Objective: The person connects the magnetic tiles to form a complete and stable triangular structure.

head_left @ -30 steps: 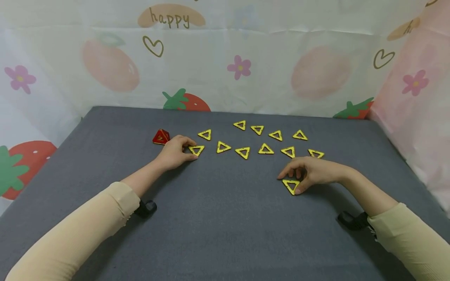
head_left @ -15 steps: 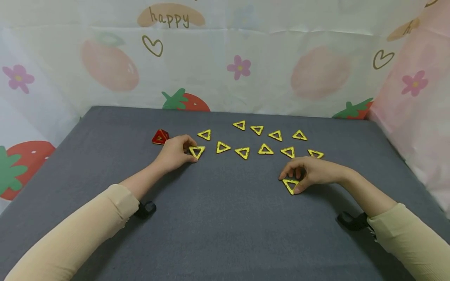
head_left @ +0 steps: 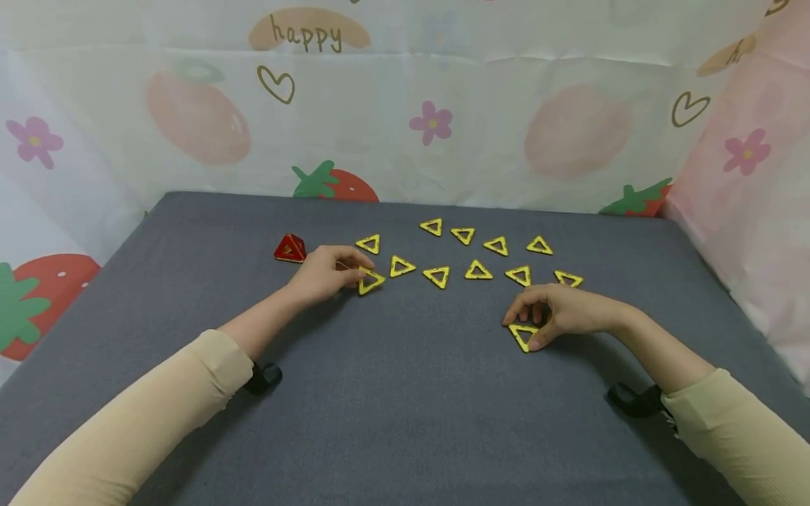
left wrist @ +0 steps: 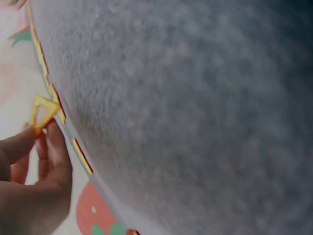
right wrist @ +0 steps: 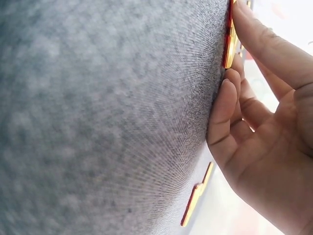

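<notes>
My left hand [head_left: 324, 274] pinches a yellow triangular magnetic tile [head_left: 370, 288] between thumb and fingers. In the left wrist view that tile [left wrist: 46, 103], with its hollow middle, is raised and tilted. My right hand [head_left: 572, 309] holds another yellow triangular tile [head_left: 517, 339] flat on the table, its thumb on the right side and a fingertip at the left corner. The right wrist view shows this tile [right wrist: 230, 51] edge-on, red underneath, under the thumb. A red pyramid [head_left: 290, 248] stands just left of my left hand.
Several more yellow triangular tiles lie apart in two loose rows, including a front-row tile [head_left: 436, 276] and a back-row tile [head_left: 463, 235]. The grey cloth-covered table [head_left: 405, 407] ends at a printed fabric backdrop [head_left: 487, 140].
My left hand has lifted its tile, turned it and shifted slightly to the right. The right hand and its tile have stayed in nearly the same place.
</notes>
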The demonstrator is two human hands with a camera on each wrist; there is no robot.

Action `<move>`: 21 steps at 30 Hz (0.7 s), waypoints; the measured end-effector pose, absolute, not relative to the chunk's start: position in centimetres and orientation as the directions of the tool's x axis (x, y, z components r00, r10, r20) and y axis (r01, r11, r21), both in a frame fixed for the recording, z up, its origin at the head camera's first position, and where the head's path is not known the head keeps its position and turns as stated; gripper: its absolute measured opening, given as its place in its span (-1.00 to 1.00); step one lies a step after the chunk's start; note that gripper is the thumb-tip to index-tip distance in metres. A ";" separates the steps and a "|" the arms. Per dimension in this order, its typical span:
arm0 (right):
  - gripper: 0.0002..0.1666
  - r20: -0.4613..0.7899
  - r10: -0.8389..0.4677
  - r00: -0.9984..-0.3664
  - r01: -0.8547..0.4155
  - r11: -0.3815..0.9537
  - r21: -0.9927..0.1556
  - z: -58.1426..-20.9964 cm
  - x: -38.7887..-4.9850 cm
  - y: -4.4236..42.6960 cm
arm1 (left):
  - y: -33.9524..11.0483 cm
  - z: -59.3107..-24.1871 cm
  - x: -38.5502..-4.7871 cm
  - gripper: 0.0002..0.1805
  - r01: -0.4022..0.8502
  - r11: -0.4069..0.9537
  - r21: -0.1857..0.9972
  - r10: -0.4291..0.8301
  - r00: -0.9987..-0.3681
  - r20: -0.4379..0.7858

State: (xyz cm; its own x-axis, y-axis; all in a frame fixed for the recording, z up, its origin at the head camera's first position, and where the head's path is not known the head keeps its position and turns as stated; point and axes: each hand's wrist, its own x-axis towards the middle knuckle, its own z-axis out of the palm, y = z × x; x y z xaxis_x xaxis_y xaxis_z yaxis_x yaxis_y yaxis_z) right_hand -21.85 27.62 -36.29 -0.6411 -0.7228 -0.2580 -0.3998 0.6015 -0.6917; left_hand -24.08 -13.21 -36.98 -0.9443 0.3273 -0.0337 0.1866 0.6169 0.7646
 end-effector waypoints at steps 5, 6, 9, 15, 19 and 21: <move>-0.52 -0.256 -0.722 -0.642 -0.400 0.601 -0.692 -36.3 -21.8 27.7 | -10.6 -36.5 -23.1 -0.73 0.166 0.531 0.831 0.406 -0.911 -0.077; -0.52 -0.256 -0.722 -0.643 -0.400 0.601 -0.692 -36.3 -21.8 27.7 | -10.0 -36.5 -22.8 -0.73 0.160 0.516 0.842 0.421 -0.903 -0.086; -0.53 -0.256 -0.721 -0.644 -0.399 0.602 -0.691 -36.3 -21.8 27.7 | -8.0 -36.4 -21.7 -0.77 0.146 0.484 0.863 0.466 -0.877 -0.113; -0.53 -0.256 -0.719 -0.646 -0.398 0.604 -0.690 -36.2 -21.7 27.6 | -5.2 -36.6 -19.9 -0.82 0.137 0.447 0.884 0.541 -0.828 -0.146; -0.53 -0.254 -0.718 -0.649 -0.402 0.606 -0.686 -36.3 -21.8 27.6 | -4.1 -36.7 -19.1 -0.83 0.127 0.436 0.891 0.575 -0.801 -0.168; -0.53 -0.253 -0.716 -0.651 -0.405 0.609 -0.682 -36.2 -21.8 27.6 | -3.7 -36.9 -18.8 -0.84 0.128 0.436 0.891 0.592 -0.787 -0.176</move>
